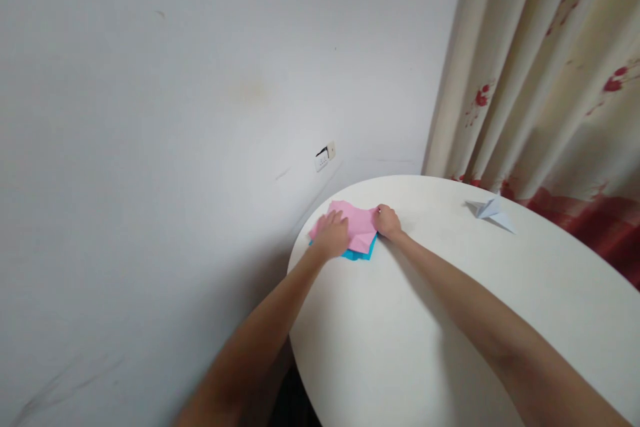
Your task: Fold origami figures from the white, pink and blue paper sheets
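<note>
Both forearms cross bare table (pixel 450 347); left hand (pixel 332 233) flat, right hand (pixel 387 221) pinching pink paper (pixel 357 223) at table's far edge

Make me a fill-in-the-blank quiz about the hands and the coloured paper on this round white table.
1. The left hand lies flat on a sheet of ____ paper.
2. Under that sheet, a ____ sheet of paper peeks out.
3. The right hand touches the top sheet's ____ edge.
4. Near the flowered curtain, a folded white paper ____ sits on the round white table.

Missing words: pink; blue; right; bird
</note>
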### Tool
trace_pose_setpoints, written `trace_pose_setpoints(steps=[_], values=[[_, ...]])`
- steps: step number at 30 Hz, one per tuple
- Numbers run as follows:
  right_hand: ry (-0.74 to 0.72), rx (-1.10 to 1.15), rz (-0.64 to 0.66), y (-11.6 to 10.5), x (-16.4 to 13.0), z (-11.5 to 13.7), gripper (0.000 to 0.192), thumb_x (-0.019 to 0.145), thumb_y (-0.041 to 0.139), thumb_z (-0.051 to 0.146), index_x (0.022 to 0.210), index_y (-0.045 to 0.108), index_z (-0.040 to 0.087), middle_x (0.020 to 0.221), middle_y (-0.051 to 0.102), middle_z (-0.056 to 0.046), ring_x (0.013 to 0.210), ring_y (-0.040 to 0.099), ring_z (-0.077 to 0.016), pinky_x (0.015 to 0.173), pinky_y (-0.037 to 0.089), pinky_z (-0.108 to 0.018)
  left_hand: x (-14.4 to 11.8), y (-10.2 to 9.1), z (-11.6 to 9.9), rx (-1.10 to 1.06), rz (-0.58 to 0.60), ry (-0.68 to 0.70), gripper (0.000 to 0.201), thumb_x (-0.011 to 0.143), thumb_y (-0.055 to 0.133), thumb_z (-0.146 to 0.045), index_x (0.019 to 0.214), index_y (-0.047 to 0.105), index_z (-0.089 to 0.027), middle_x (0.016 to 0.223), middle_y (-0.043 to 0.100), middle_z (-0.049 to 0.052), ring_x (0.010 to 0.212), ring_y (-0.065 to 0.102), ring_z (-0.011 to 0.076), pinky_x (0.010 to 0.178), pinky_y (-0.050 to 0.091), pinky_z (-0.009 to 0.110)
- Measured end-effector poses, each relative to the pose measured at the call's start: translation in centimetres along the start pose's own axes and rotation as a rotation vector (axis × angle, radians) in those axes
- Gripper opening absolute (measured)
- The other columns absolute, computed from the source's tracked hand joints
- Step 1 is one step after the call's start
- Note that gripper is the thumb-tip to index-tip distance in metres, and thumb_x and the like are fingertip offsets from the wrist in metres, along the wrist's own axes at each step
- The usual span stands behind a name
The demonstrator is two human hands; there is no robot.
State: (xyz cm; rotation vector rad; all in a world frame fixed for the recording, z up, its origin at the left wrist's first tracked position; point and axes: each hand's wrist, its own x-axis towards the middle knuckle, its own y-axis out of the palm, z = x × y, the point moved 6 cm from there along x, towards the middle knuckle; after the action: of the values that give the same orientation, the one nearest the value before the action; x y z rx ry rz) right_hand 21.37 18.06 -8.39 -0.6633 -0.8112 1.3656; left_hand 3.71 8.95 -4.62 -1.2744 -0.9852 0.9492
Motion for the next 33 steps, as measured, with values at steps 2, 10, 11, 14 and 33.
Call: trace_pose_setpoints(steps=[2,10,11,14,33], values=[[-0.014,-0.026,0.006,-0.2,0.0,0.0,0.027,0.093,0.04,0.019,0.105,0.064,0.016,0.107,0.069,-0.016,0.101,0.065,-0.0258,0.078,0.046,-0.031,2.0,0.8,-1.3,-0.034,0.099,0.059,0.066,0.087,0.053,-0.048,0.144,0.041,-0.017,0.155,0.032,0.017,0.145,0.023,0.0361,0.114,0.021,0.057],[-0.162,-0.116,-0.194,-2.0,-2.9,4.1,0.045,0.091,0.037,0.011,0.135,0.046,0.007,0.137,0.049,-0.023,0.127,0.044,-0.0297,0.099,0.037,-0.039,3.0,5.1,-1.8,-0.087,-0.04,0.014,0.056,0.097,0.026,-0.052,0.15,0.032,-0.032,0.161,0.021,0.007,0.147,0.014,0.0379,0.111,0.012,0.068],[-0.261,-0.12,-0.201,-1.5,-3.6,5.5,0.046,0.091,0.038,0.012,0.136,0.045,0.008,0.138,0.048,-0.022,0.128,0.042,-0.0285,0.101,0.036,-0.038,2.9,5.5,-1.8,-0.076,-0.044,0.021,0.056,0.097,0.029,-0.048,0.15,0.033,-0.029,0.16,0.021,0.009,0.147,0.014,0.0368,0.112,0.012,0.066],[-0.339,-0.105,-0.043,1.4,-5.2,7.3,0.044,0.095,0.032,0.016,0.134,0.049,0.008,0.134,0.054,-0.019,0.126,0.045,-0.0244,0.105,0.032,-0.036,3.1,6.1,-1.5,-0.065,-0.028,0.045,0.062,0.095,0.037,-0.037,0.153,0.026,-0.019,0.16,0.021,0.012,0.148,0.014,0.0307,0.117,0.013,0.057],[-0.199,-0.268,0.113,3.1,-6.1,3.2,0.076,0.093,0.031,0.048,0.151,0.023,0.0,0.159,0.016,-0.023,0.148,0.008,-0.0347,0.116,0.0,-0.053,6.6,1.8,-0.4,0.017,-0.163,-0.039,0.059,0.093,0.03,-0.02,0.152,0.027,-0.011,0.16,0.02,0.016,0.149,0.008,0.027,0.118,0.007,0.052]])
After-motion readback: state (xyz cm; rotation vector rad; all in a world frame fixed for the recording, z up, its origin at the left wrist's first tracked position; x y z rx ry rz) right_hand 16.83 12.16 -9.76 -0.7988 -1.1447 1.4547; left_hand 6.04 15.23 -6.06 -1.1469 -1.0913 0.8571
